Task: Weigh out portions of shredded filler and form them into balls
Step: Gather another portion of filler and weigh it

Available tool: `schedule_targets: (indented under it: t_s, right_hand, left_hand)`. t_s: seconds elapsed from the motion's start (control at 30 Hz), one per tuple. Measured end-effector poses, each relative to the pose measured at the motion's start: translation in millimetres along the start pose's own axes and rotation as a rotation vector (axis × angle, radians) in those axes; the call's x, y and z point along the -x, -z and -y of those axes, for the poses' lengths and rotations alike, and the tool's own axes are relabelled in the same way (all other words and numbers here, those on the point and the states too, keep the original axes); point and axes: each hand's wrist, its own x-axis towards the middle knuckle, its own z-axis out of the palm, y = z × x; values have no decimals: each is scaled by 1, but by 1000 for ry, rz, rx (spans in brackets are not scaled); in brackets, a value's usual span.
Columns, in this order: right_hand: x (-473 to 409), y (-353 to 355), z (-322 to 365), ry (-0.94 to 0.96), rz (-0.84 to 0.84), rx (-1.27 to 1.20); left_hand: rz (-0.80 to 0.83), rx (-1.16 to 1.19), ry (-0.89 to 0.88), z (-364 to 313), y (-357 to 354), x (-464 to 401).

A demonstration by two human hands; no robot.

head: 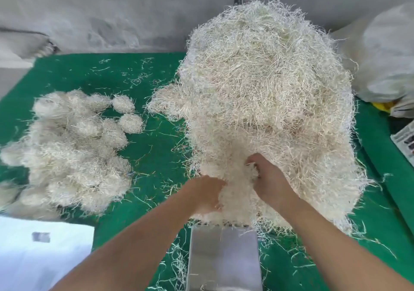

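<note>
Hands are working at the near edge of the big filler pile (264,93): the left hand (207,195) and right hand (267,180) are curling their fingers around a clump of filler (235,192) between them, just above the scale (224,259). Finished balls (67,152) are lying heaped at the left on the green mat (156,147).

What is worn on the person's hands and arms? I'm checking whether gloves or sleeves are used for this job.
Nothing is worn on what shows. The left hand and right hand are bare, with no gloves, rings or wristbands visible. Both forearms are bare up to the frame edge; no sleeve, watch or marking appears.
</note>
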Motion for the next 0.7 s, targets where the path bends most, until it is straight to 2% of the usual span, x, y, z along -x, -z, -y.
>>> schedule_targets:
  t_s: [0.03, 0.1, 0.17, 0.3, 0.37, 0.43, 0.5, 0.57, 0.63, 0.7]
  right_hand:
    - [-4, 3, -5, -38, -5, -41]
    - [-9, 7, -15, -46, 45, 15]
    - [-8, 11, -21, -19, 74, 109]
    - [-22, 13, -32, -24, -44, 214]
    - [-28, 18, -46, -128, -128, 181]
    - [-32, 31, -69, -368, -181, 24]
    - [-33, 41, -87, -563, -111, -87]
    - [-34, 44, -89, -602, 57, -43]
    - [-37, 44, -71, -496, 230, 109]
    - [-41, 54, -47, -335, 314, 248]
  left_hand:
    - [-31, -18, 52, 10, -8, -2]
    - [-104, -2, 140, 33, -9, -4]
    - [-195, -97, 165, 51, -3, -7]
    - [-331, -178, 234, 68, 12, -12]
    - [-374, -191, 321, 89, 22, -7]
    - [-349, -172, 453, 121, 31, 3]
    - [-341, -17, 527, 143, 34, 15]
    - [-402, 218, 468, 137, 32, 13]
    - [-441, 418, 356, 106, 28, 7]
    - [-462, 609, 231, 69, 22, 2]
